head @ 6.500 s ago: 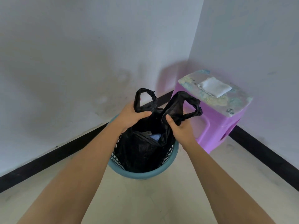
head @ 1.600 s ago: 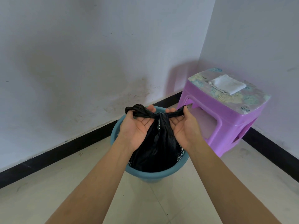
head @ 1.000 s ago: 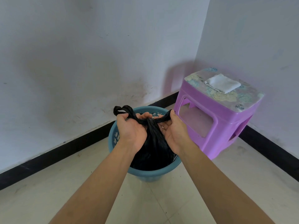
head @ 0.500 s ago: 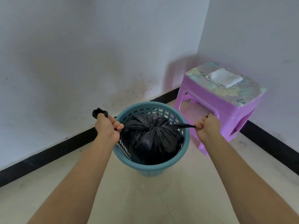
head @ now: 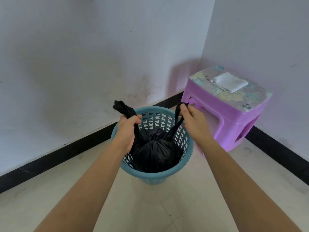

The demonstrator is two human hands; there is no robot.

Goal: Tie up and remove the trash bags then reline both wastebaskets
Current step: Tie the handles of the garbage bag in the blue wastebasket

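Two bare hands are gripping the twisted handle loops of a black trash bag (head: 153,151) that is sitting inside a teal perforated plastic wastebasket (head: 151,175) on a pale tiled floor (head: 192,206). The left hand (head: 127,129) is closing its fingers (head: 136,120) in a fist around one loop, whose bunched end is sticking up past the knuckles. The right hand (head: 194,121) is pinching the other loop between thumb and fingers, holding it taut. Both loops are running down to a knot at the top of the bag, which is looking glossy, creased and rounded, gathered tight at its neck and lying below the basket's rim. Just to the right of the basket, a purple plastic stool (head: 224,118) is standing in the corner of the room against white walls (head: 83,56) with a black baseboard (head: 66,153). A folded white cloth (head: 229,82) is lying on the stool's floral-printed top. A small round mark near the stool top's front corner is showing, too small to read.
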